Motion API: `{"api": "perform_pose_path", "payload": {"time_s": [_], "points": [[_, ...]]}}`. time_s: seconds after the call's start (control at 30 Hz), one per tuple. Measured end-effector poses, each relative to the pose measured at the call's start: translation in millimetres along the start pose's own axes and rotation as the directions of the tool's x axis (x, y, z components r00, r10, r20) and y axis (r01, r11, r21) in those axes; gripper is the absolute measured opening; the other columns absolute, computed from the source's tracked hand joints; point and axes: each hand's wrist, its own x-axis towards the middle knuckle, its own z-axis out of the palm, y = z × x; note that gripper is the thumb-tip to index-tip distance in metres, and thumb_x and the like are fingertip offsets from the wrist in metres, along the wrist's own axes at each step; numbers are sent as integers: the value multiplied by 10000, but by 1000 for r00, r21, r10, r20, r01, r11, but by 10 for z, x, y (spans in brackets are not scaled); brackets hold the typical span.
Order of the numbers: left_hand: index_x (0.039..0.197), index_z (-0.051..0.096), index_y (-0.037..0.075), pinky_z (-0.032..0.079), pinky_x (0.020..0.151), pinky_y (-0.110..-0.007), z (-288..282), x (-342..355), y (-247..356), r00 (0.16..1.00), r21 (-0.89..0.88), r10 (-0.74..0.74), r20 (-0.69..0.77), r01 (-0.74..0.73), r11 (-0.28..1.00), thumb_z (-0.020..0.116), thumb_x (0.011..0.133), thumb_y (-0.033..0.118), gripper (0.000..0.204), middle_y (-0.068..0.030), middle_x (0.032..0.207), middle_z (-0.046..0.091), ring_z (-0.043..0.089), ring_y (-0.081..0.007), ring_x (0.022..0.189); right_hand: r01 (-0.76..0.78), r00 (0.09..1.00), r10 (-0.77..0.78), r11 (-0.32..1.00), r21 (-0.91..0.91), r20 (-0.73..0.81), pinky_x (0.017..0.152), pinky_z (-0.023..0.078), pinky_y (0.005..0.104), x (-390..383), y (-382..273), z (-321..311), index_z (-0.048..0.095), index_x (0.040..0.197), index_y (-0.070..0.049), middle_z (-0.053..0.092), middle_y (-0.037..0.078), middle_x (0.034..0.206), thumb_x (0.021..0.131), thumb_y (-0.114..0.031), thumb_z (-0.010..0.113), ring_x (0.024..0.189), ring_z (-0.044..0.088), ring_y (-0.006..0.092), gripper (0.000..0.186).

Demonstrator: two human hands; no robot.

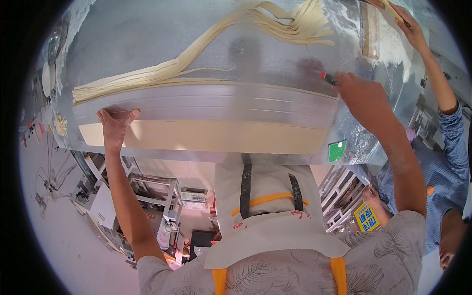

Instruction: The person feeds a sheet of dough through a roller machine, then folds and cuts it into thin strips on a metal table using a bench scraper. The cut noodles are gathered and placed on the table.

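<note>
A long grey straightedge point(211, 104) with ridges along its length lies across a flat, pale dough sheet point(221, 137). My left hand point(115, 125) rests on its left part, thumb and fingers spread, pressing down. Past its right end, my right hand point(361, 98) is closed around a tool with a dark body and red tip point(328, 77); its working end cannot be made out. Along the straightedge's far side lies a bundle of long, cut dough strips point(132, 78), curving up to a loose, fanned end point(300, 24). One thin strip lies apart from the bundle.
A metal worktable point(147, 29) carries everything, with white flour point(393, 39) at the far right. Dough scraps point(60, 124) sit at its left edge, a green label point(337, 151) at its near right. A co-worker in a blue sleeve point(452, 132) reaches over from the right.
</note>
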Motion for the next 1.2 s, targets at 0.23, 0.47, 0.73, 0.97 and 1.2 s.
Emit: {"api": "perform_pose_path", "payload": {"time_s": [0.23,0.47,0.73,0.97,1.2], "points": [[1451,250,-205,269,1271,-454,16,-33,-57,999,-32,-14,-35,13,999,960,658,648,1364,-418,1604,222,231,-488,1547,172,984,-153,958,228,-96,749,555,506,298,-380,-42,561,1137,-59,688,165,978,1054,-256,600,915,696,404,217],[1557,41,-249,164,1320,-431,14,-103,45,999,-101,-31,-26,28,995,959,656,641,1565,-440,1685,32,1,-463,1632,318,947,-301,924,214,-110,736,578,481,859,-1247,-135,566,1199,-44,695,130,1009,1062,-267,601,907,706,369,264],[1584,28,-233,137,1329,-424,19,-112,107,998,-78,-66,-18,64,995,959,666,626,1564,-429,1695,30,-20,-448,1636,335,941,-329,936,110,-75,678,593,449,1017,-1567,-198,592,1117,-43,681,109,913,1030,-169,602,821,732,312,153],[1583,40,-233,163,1328,-432,20,-144,132,995,-34,-79,-59,77,996,950,658,646,1567,-417,1701,35,-5,-450,1636,340,940,-338,938,73,-42,662,594,457,1075,-1642,-213,586,1112,-42,689,118,919,996,-125,606,802,738,327,144],[1575,54,-244,171,1327,-440,5,-166,175,994,-17,-68,-81,66,998,950,662,643,1557,-434,1691,36,14,-475,1629,219,966,-208,974,61,-155,652,596,473,1179,-1648,-110,565,1112,-49,691,151,947,997,-123,601,796,745,347,143]]}}
